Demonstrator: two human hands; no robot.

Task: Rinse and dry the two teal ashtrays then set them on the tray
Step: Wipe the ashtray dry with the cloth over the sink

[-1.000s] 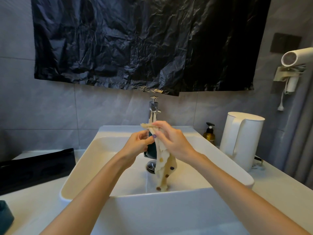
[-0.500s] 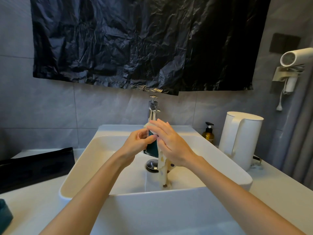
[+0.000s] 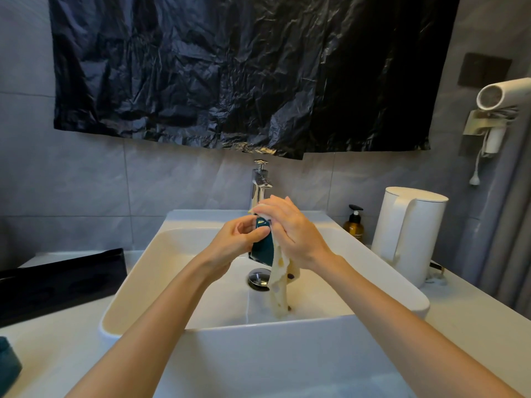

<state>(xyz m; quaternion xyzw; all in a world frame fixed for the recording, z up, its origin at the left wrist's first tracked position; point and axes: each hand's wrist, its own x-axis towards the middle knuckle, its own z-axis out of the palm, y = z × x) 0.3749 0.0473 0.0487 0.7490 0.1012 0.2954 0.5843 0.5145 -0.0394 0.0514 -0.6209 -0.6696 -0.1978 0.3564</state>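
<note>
Teal ashtray (image 3: 263, 245) stands on edge between both hands, above the sink (image 3: 258, 326) and just in front of the tap (image 3: 260, 185). The left grip (image 3: 232, 242), a bare hand, has its thumb and curled fingers round the ashtray's left side, with the thumb lying across the glossy face. The right grip (image 3: 296, 234) bends its fingers over a cream cloth (image 3: 280, 285) with coloured dots and presses it against the ashtray's right side and top edge. The rest of the cloth hangs down into the basin, just right of the drain (image 3: 258, 278). Whether its end touches the basin floor is hard to tell.

At the near left, a second ashtray (image 3: 7, 360), also teal, stands on the white tabletop (image 3: 57, 340), cut off by the frame edge. The black tray (image 3: 60, 282) lies on the tabletop left of the sink, further back and apart from that ashtray.

Right of the sink stands a white kettle (image 3: 408, 234), and beside it, nearer the wall, an amber pump bottle (image 3: 354, 228). A white hair dryer (image 3: 500, 93) sits in a holder on the right wall. A crumpled black plastic sheet (image 3: 230, 67) covers the wall above the tap.
</note>
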